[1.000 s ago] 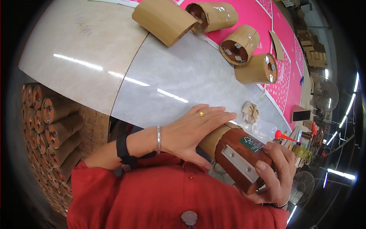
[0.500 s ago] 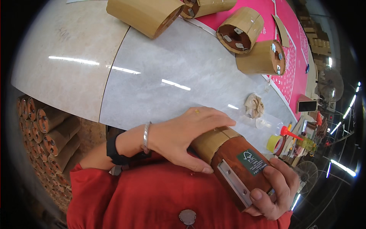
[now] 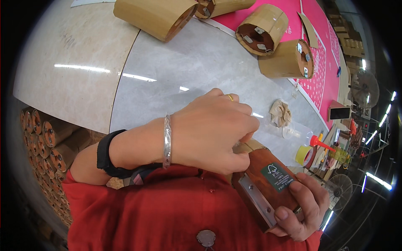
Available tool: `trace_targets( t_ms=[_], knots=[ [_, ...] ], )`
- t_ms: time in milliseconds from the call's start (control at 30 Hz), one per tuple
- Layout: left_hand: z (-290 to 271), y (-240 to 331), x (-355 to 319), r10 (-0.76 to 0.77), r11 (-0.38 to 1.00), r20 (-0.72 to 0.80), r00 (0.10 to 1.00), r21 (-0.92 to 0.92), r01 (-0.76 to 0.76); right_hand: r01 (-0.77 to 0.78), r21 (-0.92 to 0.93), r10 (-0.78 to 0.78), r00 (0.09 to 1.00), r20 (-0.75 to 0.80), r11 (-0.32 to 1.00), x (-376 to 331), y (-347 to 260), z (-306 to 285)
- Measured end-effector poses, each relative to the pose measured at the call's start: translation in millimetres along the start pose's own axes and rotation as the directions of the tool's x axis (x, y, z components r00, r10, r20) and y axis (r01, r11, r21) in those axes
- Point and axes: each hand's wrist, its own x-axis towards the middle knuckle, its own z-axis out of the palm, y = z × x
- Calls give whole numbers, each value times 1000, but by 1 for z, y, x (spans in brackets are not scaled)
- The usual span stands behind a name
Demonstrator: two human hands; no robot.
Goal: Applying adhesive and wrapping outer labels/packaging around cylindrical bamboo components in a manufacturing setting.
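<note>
Glare [image 3: 139, 77] (thin white streaks) crosses the tabletop [image 3: 180, 56] beyond the left hand [image 3: 211, 131]; far right of it, tubes [image 3: 379, 182] glow in dimness.

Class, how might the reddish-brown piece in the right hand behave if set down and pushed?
The reddish-brown piece is probably stiff: the right hand doesn't visibly dent it. It may be fairly heavy, looking wooden with a screwed metallic strip. It would likely rock rather than roll, since that strip juts out.

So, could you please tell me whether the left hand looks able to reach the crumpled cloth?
Probably yes: the left hand is close by, and nothing visible stands between it and the crumpled cloth.
</note>
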Motion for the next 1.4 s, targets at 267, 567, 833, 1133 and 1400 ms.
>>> trace_targets(
  t_ms=[267, 567, 833, 1133, 1400],
  knots=[
    [2, 16, 2, 51, 972, -45, 998, 233, -39, 54, 16, -54, 998, 15, 998, 4, 4, -1],
    [3, 13, 0, 1, 995, -98, 995, 96, 9, -28, 18, 29, 999, -29, 999, 3, -3, 1],
    [3, 14, -1, -1, 996, -97, 995, 87, 9, 28, 58, -26, 999, -23, 998, 19, 3, 3],
    [11, 14, -12, -79, 993, -159, 984, -104, 63, 62, 118, -55, 996, -64, 991, 27, 7, 19],
    [15, 17, -17, -142, 973, -153, 978, -201, 110, 67, 178, -48, 993, -106, 982, 20, 13, 25]
  ],
)
